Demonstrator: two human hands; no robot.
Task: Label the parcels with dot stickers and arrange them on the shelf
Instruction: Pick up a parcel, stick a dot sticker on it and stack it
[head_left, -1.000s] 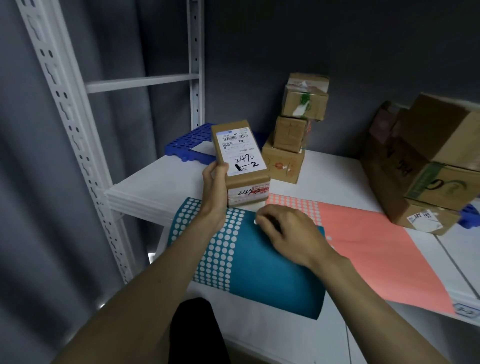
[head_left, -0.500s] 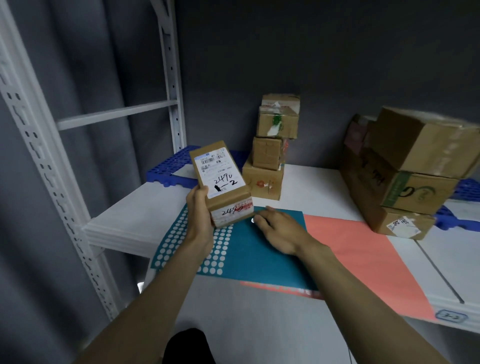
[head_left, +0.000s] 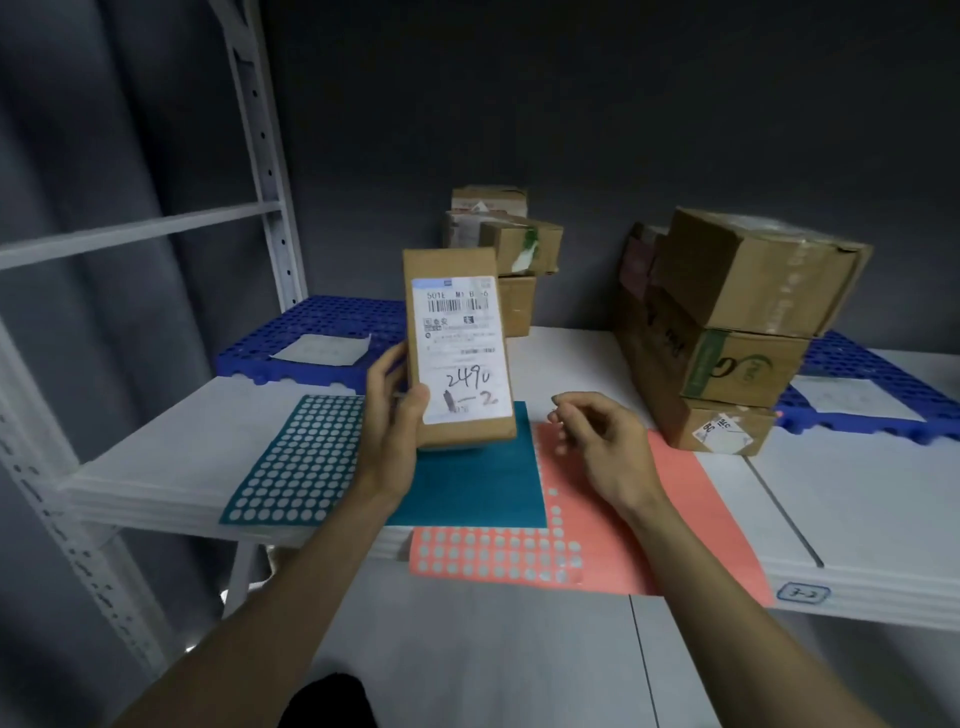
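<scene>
My left hand (head_left: 393, 415) gripped the parcel (head_left: 457, 348) upright, long axis vertical. My right hand (head_left: 597, 441), nearer the teal sticker sheet (head_left: 467, 488), hovered just right, fingers loosely curled; any sticker too small to tell.

Both bare forearms enter from the lower edge and reach forward and upward. The left hand (head_left: 392, 415) is raised with its wrist nearly straight; its thumb lies across the front face of a parcel (head_left: 457, 348), and the fingers curl round the parcel's left edge and back, so that the parcel stands upright in the grip. The right hand (head_left: 602, 441) hovers just right of the parcel, palm down, wrist slightly bent. Its fingers (head_left: 563, 402) are loosely curled toward the parcel, apart from it; whether they pinch anything cannot be told.
</scene>
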